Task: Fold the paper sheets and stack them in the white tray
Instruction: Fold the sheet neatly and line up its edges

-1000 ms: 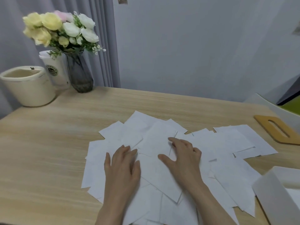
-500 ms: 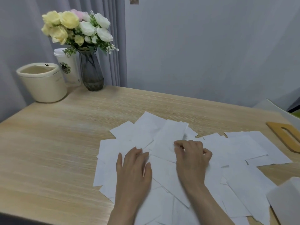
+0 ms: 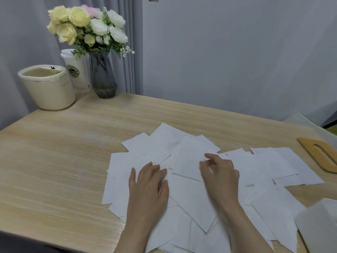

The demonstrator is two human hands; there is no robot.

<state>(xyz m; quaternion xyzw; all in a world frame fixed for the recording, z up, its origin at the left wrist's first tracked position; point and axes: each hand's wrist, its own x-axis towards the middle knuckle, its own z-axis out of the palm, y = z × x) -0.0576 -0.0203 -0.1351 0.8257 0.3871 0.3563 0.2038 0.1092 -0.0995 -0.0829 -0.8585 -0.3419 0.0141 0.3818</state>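
The fold of one sheet was under way. The left hand [image 3: 148, 187] lay flat, fingers straight, pressing on the loose sheets [image 3: 259, 181] that covered the middle of the desk [image 3: 60, 161]. The right hand [image 3: 221, 172] had its thumb and curled fingers pinched on the right edge of the top sheet [image 3: 188, 159], which looked lifted and turned over towards the left; the hand was blurred, so the exact grip was hard to read. No folded sheet was visible yet. The tray [image 3: 319, 223] stood at the near right corner, partly cut off by the frame, just beside the nearest sheets; its inside could not be seen.

By my judgement the next move called for bringing the pinched edge across to meet the opposite edge, squaring the corners, then running fingers along the crease while the left hand kept the pile from sliding.

The sheets were thin, white, rectangular and matt, overlapping at many angles, and would likely slip on one another. The desk was pale wood-grain laminate. The tray was white, smooth and box-like. A flat wooden board [image 3: 322, 156] with a slot lay at the right edge. At the far left stood a cream pot [image 3: 46, 86], a paper cup [image 3: 75, 70] and a dark glass vase [image 3: 103, 77] of flowers [image 3: 87, 26].
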